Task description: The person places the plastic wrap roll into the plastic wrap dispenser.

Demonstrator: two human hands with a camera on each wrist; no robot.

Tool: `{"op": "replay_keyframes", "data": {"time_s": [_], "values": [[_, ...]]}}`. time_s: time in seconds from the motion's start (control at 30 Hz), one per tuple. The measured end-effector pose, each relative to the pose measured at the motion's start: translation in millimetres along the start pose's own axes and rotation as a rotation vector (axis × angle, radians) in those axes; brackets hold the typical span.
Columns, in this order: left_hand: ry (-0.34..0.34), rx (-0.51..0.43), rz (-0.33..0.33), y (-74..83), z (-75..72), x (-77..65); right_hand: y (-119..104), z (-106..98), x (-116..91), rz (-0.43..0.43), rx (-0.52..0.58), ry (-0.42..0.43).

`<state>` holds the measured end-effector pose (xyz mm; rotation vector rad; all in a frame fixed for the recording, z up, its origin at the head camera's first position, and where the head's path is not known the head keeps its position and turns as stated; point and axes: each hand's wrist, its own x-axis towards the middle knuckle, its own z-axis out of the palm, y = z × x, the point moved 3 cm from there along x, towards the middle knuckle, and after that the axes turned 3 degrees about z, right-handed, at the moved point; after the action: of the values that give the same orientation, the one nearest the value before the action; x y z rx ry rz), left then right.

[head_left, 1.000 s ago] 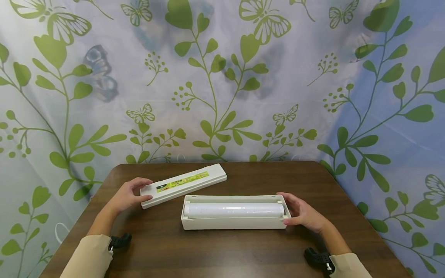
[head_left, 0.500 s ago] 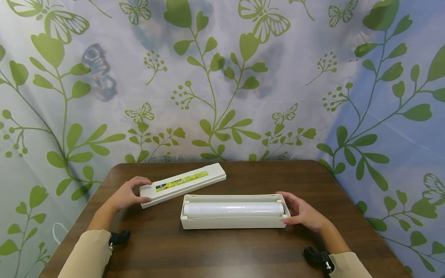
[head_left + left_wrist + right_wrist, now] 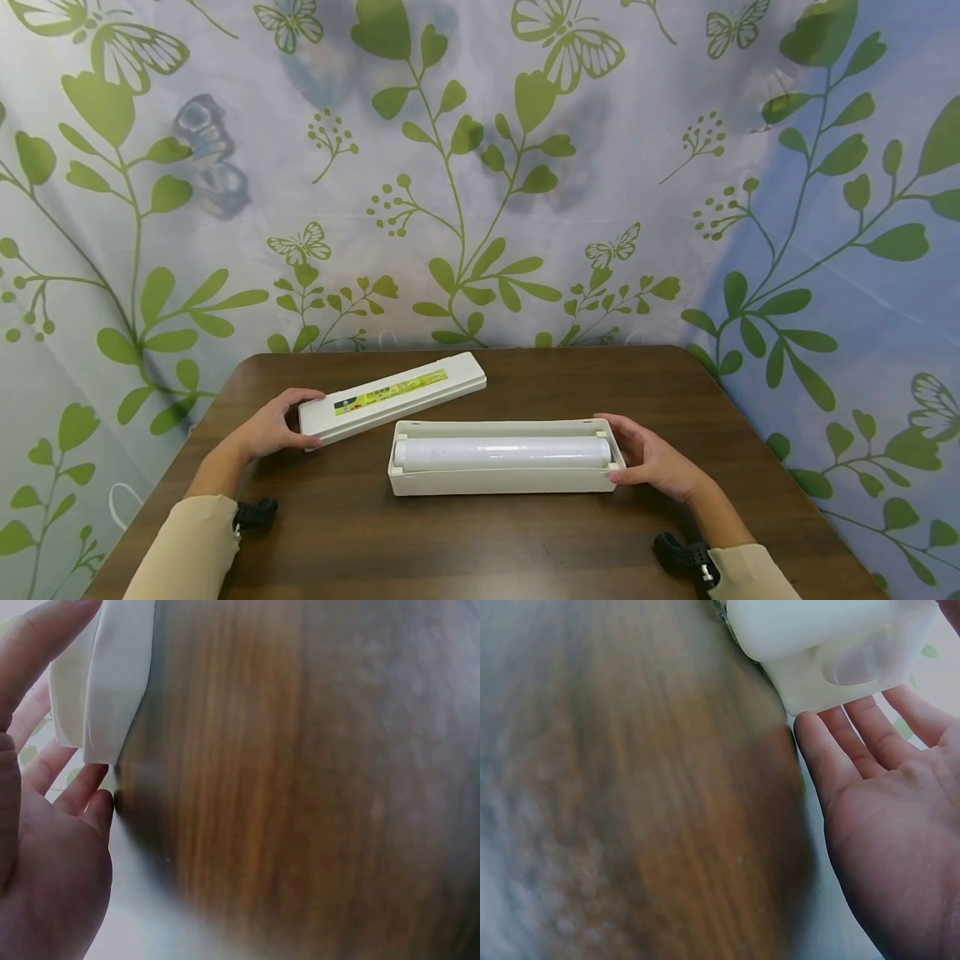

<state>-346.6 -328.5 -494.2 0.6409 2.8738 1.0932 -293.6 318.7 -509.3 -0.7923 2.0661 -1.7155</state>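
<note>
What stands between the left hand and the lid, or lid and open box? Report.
Nothing visible: the left hand grips the lid, and only tabletop shows between it and the open box. The right hand, on the box's right end, might intrude slightly.

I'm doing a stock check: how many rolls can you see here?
1: the white roll lies lengthwise in the open white box, which the right hand holds at one end. Any beneath the labelled lid at the left hand would be hidden.
</note>
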Motion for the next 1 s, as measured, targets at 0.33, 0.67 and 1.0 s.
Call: {"op": "replay_keyframes", "data": {"time_s": [0.33,0.67,1.0], "values": [[-0.050,0.048,-0.066,-5.8,1.7,-0.2,0.8,-0.9,0.0,0.018,-0.014,0.010],[-0.077,0.057,-0.069,-9.9,1.7,-0.3,1.1,-0.8,0.4,0.032,-0.016,0.010],[-0.094,0.058,-0.065,-7.9,1.7,-0.1,-0.3,0.8,0.3,0.028,-0.008,0.009]]}}
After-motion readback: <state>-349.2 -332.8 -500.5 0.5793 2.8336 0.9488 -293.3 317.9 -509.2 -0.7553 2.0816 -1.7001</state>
